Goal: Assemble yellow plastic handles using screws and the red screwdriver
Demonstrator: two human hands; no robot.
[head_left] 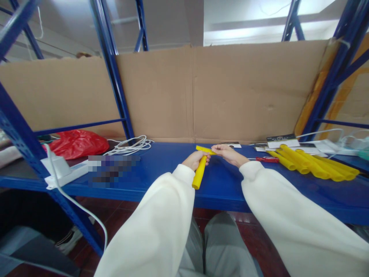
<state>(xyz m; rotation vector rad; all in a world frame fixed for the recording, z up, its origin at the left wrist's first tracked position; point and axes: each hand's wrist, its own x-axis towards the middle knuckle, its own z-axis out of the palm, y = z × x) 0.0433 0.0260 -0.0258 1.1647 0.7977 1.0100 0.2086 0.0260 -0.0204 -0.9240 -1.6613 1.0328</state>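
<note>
My left hand (195, 159) is closed around a yellow T-shaped tool (198, 175), where its round handle meets the crosspiece. The handle points down toward the table's front edge, and the crosspiece lies above it, slanting slightly down to the right. At the right end of the crosspiece, the fingers of my right hand (227, 153) are pinched together. Whether they grip the tool itself or some small part is hidden. To the right of my right hand lies a screwdriver (266, 159) with a red handle.
Several yellow tubes (314, 163) lie side by side on the blue table (161, 169) at the right, before some black-and-white cards (282, 141). Leftward are a coiled white cable (135, 144), a red plastic bag (77, 143) and a white power strip (72, 173). Cardboard (155, 96) stands behind.
</note>
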